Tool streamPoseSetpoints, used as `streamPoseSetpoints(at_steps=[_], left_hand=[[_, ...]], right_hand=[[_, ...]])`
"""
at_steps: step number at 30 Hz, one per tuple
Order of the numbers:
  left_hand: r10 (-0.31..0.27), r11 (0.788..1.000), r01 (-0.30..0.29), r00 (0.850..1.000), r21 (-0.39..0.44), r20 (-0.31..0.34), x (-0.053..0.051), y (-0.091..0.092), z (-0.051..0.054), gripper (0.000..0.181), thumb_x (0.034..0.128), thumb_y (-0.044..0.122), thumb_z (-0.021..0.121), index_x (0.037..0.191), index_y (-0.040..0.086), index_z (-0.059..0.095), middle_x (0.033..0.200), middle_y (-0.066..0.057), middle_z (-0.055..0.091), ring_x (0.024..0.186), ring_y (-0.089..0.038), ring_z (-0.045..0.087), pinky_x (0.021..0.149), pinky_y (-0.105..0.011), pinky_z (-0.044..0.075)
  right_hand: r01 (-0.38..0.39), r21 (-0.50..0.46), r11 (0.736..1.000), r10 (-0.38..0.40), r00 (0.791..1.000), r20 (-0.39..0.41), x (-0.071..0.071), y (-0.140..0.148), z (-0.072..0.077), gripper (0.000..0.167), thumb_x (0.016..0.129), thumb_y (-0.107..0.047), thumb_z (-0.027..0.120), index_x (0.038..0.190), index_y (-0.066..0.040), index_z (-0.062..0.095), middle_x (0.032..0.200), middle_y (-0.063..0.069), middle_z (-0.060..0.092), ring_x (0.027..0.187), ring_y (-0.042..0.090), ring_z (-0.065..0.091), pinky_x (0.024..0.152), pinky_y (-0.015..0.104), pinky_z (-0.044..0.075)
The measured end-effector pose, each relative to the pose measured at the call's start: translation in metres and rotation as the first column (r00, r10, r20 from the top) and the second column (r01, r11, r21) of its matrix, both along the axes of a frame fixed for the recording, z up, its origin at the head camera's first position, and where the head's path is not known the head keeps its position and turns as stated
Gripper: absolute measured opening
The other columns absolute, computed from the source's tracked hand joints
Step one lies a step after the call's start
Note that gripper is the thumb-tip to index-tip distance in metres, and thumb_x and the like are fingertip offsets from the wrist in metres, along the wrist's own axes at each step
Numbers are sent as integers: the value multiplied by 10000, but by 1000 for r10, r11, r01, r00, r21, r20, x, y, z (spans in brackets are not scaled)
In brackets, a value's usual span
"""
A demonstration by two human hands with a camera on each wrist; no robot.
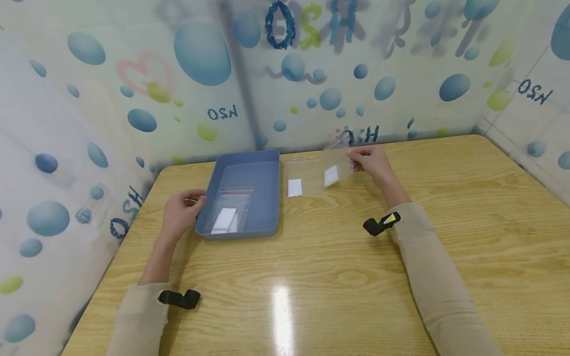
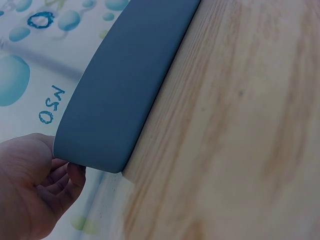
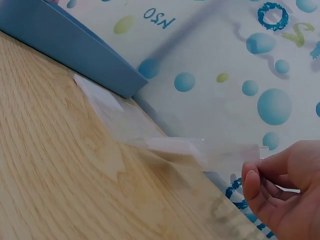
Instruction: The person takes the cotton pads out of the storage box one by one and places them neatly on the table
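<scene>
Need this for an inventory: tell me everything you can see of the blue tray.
The blue tray is a shallow, open-topped rectangle with rounded corners, grey-blue, smooth, apparently plastic, with low walls and a flat floor. It sits upright on the wood-grain table, its far end close to the wall. The person's left hand holds its left edge. Inside, toward the near left, lie overlapping clear bags with white pieces in them; the rest of its floor is bare.

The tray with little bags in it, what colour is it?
The tray is greyish blue; it shows best in the head view.
</scene>
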State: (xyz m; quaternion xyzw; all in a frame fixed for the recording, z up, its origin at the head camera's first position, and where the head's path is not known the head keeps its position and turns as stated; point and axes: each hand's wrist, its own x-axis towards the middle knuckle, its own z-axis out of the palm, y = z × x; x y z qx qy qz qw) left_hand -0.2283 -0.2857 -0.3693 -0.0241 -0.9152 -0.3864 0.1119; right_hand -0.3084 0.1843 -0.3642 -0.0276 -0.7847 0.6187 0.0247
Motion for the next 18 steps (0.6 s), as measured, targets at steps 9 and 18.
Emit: streamPoseSetpoints(at_steps=[9,18], left_hand=[[-2,1000,2,1000,-4,-10,-1,0,-2,271,998,127,623,1177,-63,699,1014,-216,684,800,-70,599,621,-153,482],[-8,1000,8,1000,-4,-12,-1,-1,0,268,1000,113,618,1185,-66,694,1016,-218,679,808,-85,597,624,-156,483]], right_hand=[[0,59,998,-4,997,71,1,8,-2,350,1030,-171,599,1221,120,630,841,14,610,678,59,569,653,192,528],[-27,163,986,6,992,126,2,10,-4,321,1038,-149,575,1228,103,631,921,88,624,741,108,560,636,198,492]])
